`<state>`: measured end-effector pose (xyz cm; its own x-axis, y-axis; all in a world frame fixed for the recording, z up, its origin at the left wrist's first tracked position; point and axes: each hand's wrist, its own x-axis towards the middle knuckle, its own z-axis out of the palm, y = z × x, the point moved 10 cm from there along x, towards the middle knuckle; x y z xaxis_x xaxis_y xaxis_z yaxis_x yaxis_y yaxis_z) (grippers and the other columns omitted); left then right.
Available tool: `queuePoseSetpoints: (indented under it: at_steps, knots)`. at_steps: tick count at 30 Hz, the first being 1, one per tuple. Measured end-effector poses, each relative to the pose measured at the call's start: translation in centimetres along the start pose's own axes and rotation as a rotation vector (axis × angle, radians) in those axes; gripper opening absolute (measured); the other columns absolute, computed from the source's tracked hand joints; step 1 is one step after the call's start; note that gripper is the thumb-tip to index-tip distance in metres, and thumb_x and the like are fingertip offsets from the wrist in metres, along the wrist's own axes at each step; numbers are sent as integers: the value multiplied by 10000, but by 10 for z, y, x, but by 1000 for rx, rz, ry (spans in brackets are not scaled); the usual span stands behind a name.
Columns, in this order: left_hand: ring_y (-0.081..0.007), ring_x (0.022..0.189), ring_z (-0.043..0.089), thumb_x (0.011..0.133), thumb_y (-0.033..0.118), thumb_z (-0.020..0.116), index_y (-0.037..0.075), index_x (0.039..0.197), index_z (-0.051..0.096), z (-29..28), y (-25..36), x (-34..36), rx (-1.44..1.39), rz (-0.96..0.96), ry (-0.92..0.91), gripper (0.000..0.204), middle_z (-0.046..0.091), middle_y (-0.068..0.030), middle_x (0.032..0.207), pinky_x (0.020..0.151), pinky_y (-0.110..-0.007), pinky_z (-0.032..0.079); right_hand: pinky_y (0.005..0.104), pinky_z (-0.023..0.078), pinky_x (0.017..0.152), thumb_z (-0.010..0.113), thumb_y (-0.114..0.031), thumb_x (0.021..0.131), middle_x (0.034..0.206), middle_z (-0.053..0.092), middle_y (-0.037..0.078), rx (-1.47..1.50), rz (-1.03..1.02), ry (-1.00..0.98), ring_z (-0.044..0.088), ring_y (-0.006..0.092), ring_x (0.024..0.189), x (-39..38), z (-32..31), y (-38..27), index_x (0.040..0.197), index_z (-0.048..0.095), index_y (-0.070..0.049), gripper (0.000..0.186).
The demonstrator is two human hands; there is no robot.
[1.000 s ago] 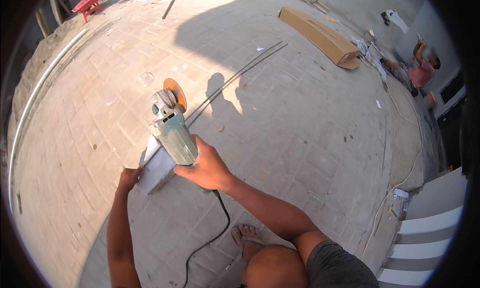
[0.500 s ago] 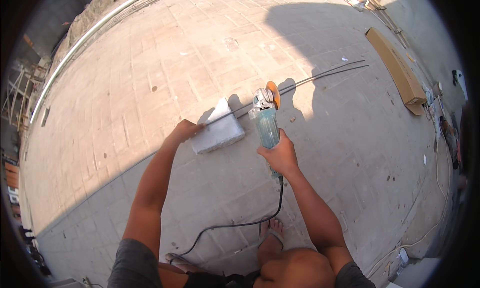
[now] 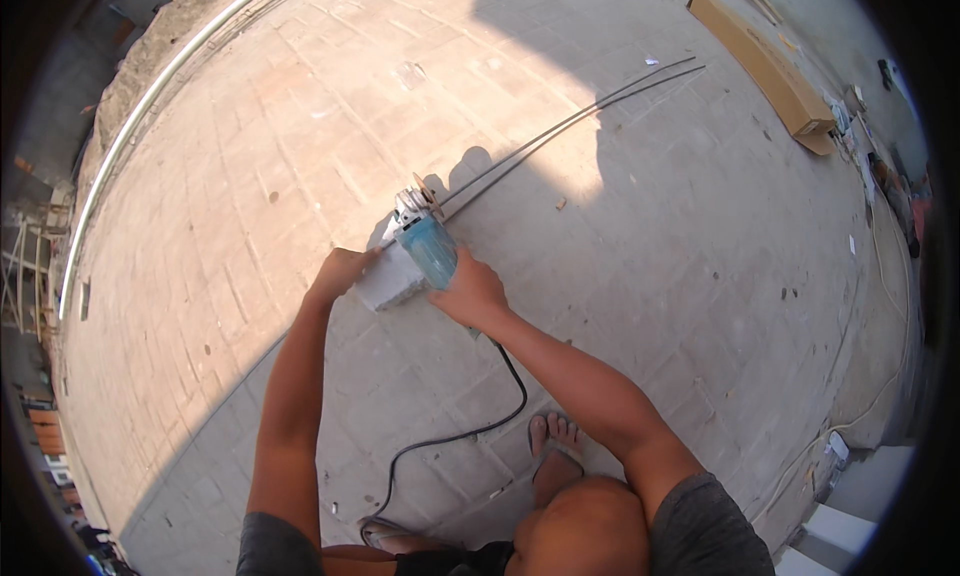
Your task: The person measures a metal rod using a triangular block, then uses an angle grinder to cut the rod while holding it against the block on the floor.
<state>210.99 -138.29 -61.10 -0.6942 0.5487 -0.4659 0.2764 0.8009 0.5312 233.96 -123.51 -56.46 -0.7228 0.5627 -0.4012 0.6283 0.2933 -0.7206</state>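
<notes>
My right hand (image 3: pixel 474 290) is wrapped round the teal body of an angle grinder (image 3: pixel 428 250). The grinder's metal head and orange-brown disc (image 3: pixel 428 194) are over a thin metal rod (image 3: pixel 570 128), just past the far right edge of a pale block (image 3: pixel 390 279). Whether the disc touches the rod I cannot tell. At the block's left edge my left hand (image 3: pixel 346 272) is closed on the rod, which lies across the block. A second thin rod (image 3: pixel 610 103) runs close beside the first toward the far right. The grinder partly hides the block.
A black power cord (image 3: pixel 450 439) curls from the grinder across the paving to my sandalled feet (image 3: pixel 556 446). A long cardboard box (image 3: pixel 765 71) lies at the far right. A white pipe (image 3: pixel 135 121) borders the left side. Pale steps (image 3: pixel 845 528) stand at the lower right.
My right hand has brought the grinder left, from beyond the block to its right edge, over the rod. My left hand keeps its hold beside the block. The view has shifted somewhat.
</notes>
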Motion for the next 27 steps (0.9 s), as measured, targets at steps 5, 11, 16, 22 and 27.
queuePoseSetpoints:
  at_steps: [5, 11, 16, 22, 27]
  knots:
    - [-207, 527, 592, 840, 642, 653, -29, 831, 755, 4, -3, 2, 15, -33, -55, 679, 657, -132, 673, 455, -337, 475, 444, 537, 902, 794, -307, 705, 1118, 674, 255, -51, -19, 17, 661, 396, 1054, 5, 4, 2, 1365, 454, 25, 814]
    - [-226, 592, 620, 848, 655, 631, -37, 806, 751, 3, -2, -1, 41, -40, -52, 703, 668, -145, 688, 589, -359, 508, 453, 541, 915, 800, -324, 736, 1147, 669, 233, -62, -2, -1, 655, 385, 1079, 6, 4, 3, 1339, 458, 21, 775]
    - [-232, 630, 627, 859, 648, 622, -40, 786, 745, 4, -3, 2, 44, -25, -46, 703, 670, -149, 686, 650, -369, 510, 444, 535, 934, 810, -339, 738, 1182, 660, 228, -73, 3, -43, 647, 374, 1105, 7, 4, 4, 1374, 440, 10, 814]
    - [-230, 621, 619, 865, 638, 623, -38, 756, 734, 4, -2, 3, 38, -13, -51, 694, 659, -146, 663, 653, -369, 504, 438, 532, 947, 805, -347, 751, 1202, 655, 221, -79, 19, -51, 645, 368, 1118, 8, 5, 3, 1415, 409, 10, 852]
    - [-232, 625, 618, 872, 628, 625, -40, 747, 726, 4, -1, 2, 24, -1, -43, 687, 657, -148, 665, 653, -368, 502, 437, 533, 947, 801, -344, 753, 1202, 653, 224, -93, 13, -54, 646, 366, 1119, 9, 8, 4, 1405, 414, 17, 840]
